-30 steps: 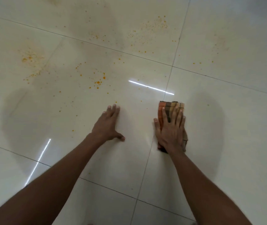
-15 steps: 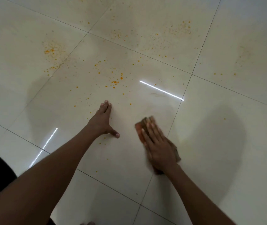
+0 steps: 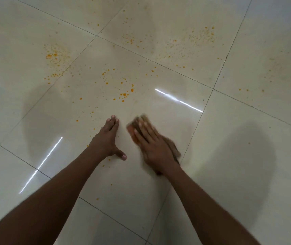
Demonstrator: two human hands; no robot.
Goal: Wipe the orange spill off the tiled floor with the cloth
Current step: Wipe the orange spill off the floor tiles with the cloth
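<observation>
Since a second ago our right hand (image 3: 156, 147) has swept the cloth (image 3: 135, 129) leftward off the grout line and onto the middle tile, so it now lies just beside our left hand (image 3: 106, 138).

Going left to right: a dense orange patch (image 3: 55, 55) sits on the far left tile, untouched. On the middle tile a cluster of orange drops (image 3: 123, 94) lies beyond our fingers, and a few specks (image 3: 103, 165) trail by the left wrist. Our left hand is spread flat on the floor (image 3: 247, 165), fingers straight, bracing us and gripping nothing. Our right hand presses flat on the folded cloth, fingers extended over it; it is motion-blurred, mid-stroke. More speckling (image 3: 201, 37) lies on the far tile.

To wipe well, we judge we should keep the palm's weight even over the cloth, push forward in overlapping strokes toward the drops, and refold to a clean face so we don't smear orange across the glossy tile.
</observation>
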